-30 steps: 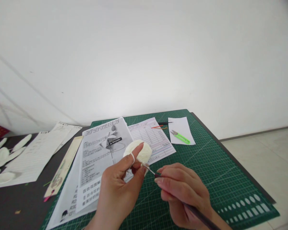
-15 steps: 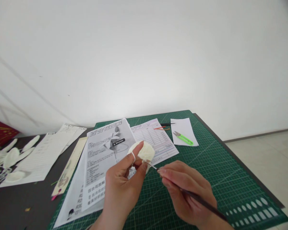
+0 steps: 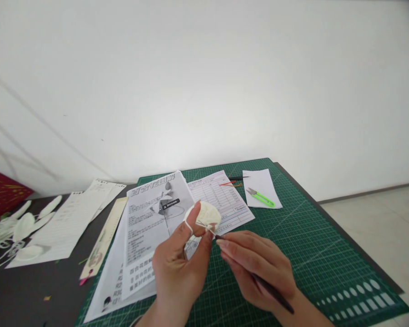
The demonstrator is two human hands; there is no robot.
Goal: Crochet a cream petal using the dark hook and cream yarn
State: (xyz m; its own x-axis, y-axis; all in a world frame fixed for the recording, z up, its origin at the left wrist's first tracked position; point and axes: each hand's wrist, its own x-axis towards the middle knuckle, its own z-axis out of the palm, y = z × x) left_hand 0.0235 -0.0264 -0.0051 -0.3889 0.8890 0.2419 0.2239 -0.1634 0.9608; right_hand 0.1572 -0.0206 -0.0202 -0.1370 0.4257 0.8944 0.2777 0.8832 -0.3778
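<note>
Between the thumb and fingers of my left hand (image 3: 182,259) is a cream crocheted piece (image 3: 208,213), rounded like a petal. White yarn (image 3: 188,227) loops around the raised index finger of that hand. My right hand (image 3: 259,268) grips a crochet hook (image 3: 272,293) with a dark handle, much like a pen. The hook's thin metal tip is at the lower edge of the crocheted piece, by my left thumb. Whether it passes through a stitch is too small to tell.
Printed pattern sheets (image 3: 153,227) and a ruled form (image 3: 218,195) lie on the green cutting mat (image 3: 320,254). Green thread snips (image 3: 261,197) rest on white paper (image 3: 259,177). At left are a bookmark-like strip (image 3: 104,240), written sheets (image 3: 63,227) and several white crocheted petals (image 3: 23,227).
The hook's tip has pushed further left across the crocheted piece, and my right hand has come closer to my left. The view has shifted slightly.
</note>
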